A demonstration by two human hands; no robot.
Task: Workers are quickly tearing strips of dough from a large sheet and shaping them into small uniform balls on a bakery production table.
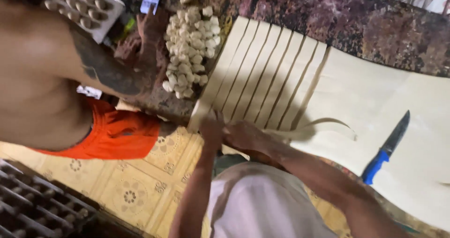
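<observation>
Head view shows my left hand (212,131) and right hand (243,136) together pinching a cut dough strip (309,128) at the lower centre edge of the sheet (375,97) on the table (375,27), seemingly mid-lift, needing gentle, even pulling.

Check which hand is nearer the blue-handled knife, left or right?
Right. The right hand grips dough strips at the counter edge, on the side of the knife. The left hand sits just beyond it, farther away.
</observation>
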